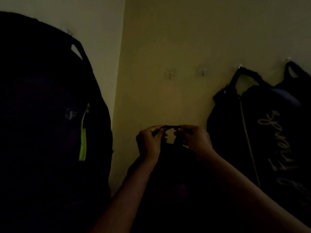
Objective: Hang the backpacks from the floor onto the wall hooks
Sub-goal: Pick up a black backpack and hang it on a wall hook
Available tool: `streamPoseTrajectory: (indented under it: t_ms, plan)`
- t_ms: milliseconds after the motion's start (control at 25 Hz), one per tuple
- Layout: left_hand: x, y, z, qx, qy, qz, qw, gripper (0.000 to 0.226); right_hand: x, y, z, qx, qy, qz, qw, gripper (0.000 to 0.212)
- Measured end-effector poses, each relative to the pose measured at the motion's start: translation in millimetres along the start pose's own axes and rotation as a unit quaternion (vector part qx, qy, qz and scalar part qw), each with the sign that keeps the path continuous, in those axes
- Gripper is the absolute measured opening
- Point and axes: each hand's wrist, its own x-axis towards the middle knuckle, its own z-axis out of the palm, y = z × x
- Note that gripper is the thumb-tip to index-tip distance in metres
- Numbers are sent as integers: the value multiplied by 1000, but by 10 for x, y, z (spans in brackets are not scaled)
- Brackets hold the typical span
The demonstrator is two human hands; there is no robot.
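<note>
The scene is very dim. A dark backpack (175,179) hangs low at the centre, held by its top loop (170,126). My left hand (149,140) pinches the loop's left end and my right hand (195,138) pinches its right end, stretching it flat below two bare clear wall hooks (170,75) (203,72). A large dark backpack with a lime zip strip (50,123) hangs on the left wall. A black backpack with white lettering (262,132) hangs from a hook (239,66) on the right.
Another dark bag (297,76) hangs from a hook at the far right edge. The two walls meet in a corner (120,81) just left of the bare hooks. The floor is out of view.
</note>
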Motion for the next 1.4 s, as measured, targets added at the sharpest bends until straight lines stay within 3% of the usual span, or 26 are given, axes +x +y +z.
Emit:
streamPoseTrajectory:
  t_ms: [240,360,520,960,1400]
  plan:
    - [1066,-127,474,-30,19,54,998,17,1196,-75,201,-68,69,-85,992,19]
    - [1491,-44,586,-49,25,73,996,20,1491,-247,185,-151,103,-187,965,22]
    - [1917,92,696,-47,30,100,993,22,1857,-427,171,-200,159,-247,935,20]
    - [2615,198,920,-21,71,111,991,24,2434,-773,273,-150,210,-218,941,23]
    - [2394,135,909,29,18,84,996,26,2256,-682,271,-175,190,-173,950,21]
